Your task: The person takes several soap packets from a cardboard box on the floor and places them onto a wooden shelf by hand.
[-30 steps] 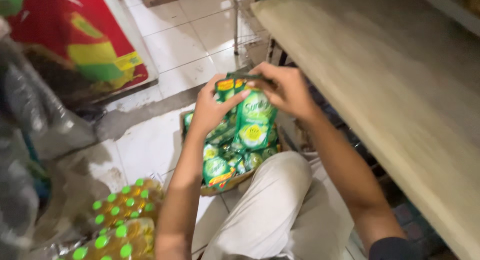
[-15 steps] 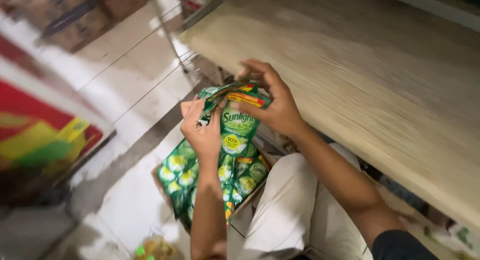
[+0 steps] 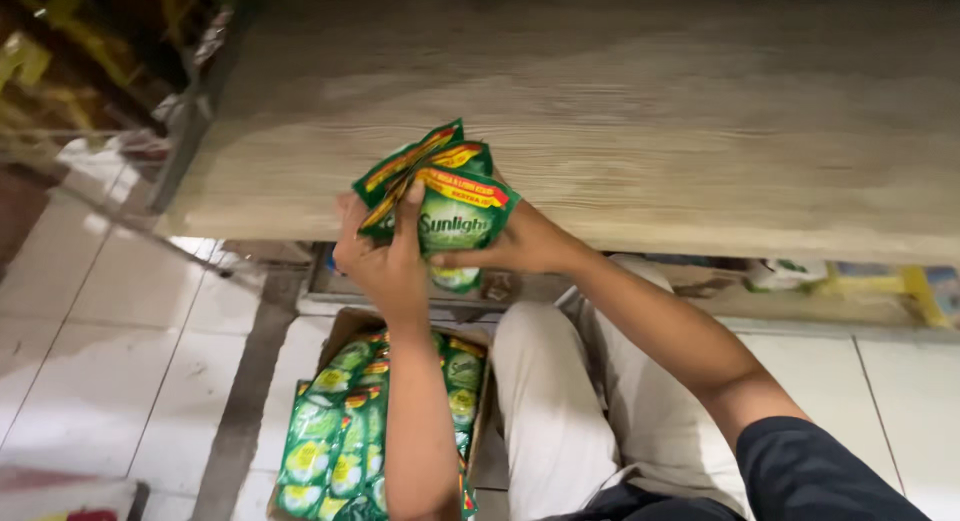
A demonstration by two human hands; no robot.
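Closest to the camera is the person's dark sleeve [image 3: 820, 476] and their bent legs in light trousers [image 3: 560, 411], so they are crouching low on the white tile floor [image 3: 120, 351]. Right beside the legs sits an open cardboard box [image 3: 345, 331] packed with green pouches [image 3: 335, 441] standing side by side, which keeps them neat and easy to grab. Higher up, both hands hold a small bunch of green pouches [image 3: 450, 206] with red and yellow tops. The left hand [image 3: 385, 261] wraps its fingers around the left side of the bunch, with 1 finger pressed on the front. The right hand [image 3: 520, 246] grips the bunch from the right and underneath, thumb on the front, so the pouches stay squeezed together and do not slip apart. The bunch is up in the air, just in front of the edge of a wide wooden shelf [image 3: 700, 131], not resting on it. Farther back on the left are blurry things I cannot make out.
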